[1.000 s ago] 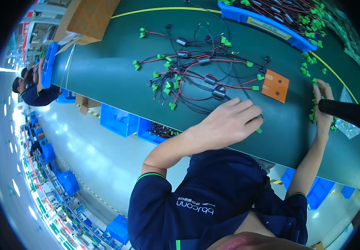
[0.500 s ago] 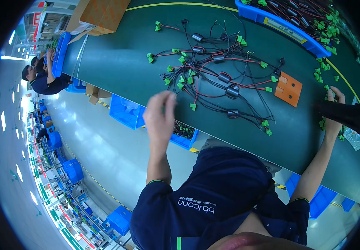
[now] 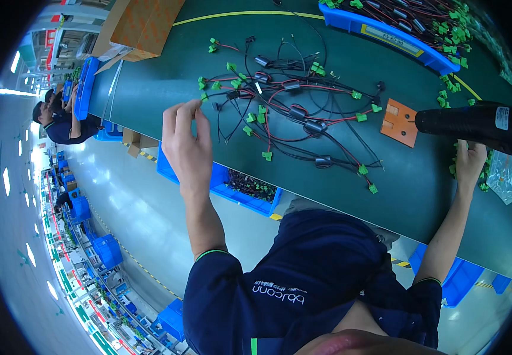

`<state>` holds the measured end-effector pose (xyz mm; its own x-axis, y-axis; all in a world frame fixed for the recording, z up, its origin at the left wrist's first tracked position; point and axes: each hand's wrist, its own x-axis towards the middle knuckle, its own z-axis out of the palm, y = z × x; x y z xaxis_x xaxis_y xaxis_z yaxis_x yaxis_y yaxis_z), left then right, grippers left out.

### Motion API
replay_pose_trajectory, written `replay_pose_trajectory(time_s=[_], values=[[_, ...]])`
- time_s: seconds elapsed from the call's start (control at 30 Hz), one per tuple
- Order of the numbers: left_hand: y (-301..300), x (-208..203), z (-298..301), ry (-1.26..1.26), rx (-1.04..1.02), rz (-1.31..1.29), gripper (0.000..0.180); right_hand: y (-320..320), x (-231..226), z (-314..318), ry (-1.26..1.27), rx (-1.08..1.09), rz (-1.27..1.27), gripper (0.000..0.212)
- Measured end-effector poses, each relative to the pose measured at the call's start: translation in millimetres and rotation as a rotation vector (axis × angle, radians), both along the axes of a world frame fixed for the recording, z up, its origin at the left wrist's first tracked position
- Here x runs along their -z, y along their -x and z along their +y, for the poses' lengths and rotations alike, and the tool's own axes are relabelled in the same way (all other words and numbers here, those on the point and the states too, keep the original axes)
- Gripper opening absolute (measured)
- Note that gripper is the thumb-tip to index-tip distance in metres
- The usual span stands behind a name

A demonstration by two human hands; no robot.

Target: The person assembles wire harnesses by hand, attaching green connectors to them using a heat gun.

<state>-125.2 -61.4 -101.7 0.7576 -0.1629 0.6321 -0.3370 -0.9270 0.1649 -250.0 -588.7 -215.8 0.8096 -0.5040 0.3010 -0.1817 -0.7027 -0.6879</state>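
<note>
Cables (image 3: 403, 18) and green connectors (image 3: 449, 31) in blue tray (image 3: 345, 19)

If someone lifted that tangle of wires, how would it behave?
The tangle of wires would probably flop, as its strands are thin and curve loosely. It may lift as a clump, since many cross. The chunky black cylinders might make it sag unevenly.

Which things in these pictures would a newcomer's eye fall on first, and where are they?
Probably the tangle of red and black wires with green clips, mid-picture on the green table. Next, the orange block just right of it and the thick black tube jutting in from the right. The left hand is by the tangle's left end; the right hand shows just below the tube.
</note>
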Motion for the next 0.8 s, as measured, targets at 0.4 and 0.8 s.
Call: replay_pose_trajectory(time_s=[0.4,0.8], values=[[-18,25,17,0.547,0.348,0.609,0.023,-14,-141,191,0.146,-0.703,-0.455,0.034],[-44,36,15,1.034,0.286,0.483,0.022,-117,-38,313,0.619,-0.735,-0.05,0.028]])
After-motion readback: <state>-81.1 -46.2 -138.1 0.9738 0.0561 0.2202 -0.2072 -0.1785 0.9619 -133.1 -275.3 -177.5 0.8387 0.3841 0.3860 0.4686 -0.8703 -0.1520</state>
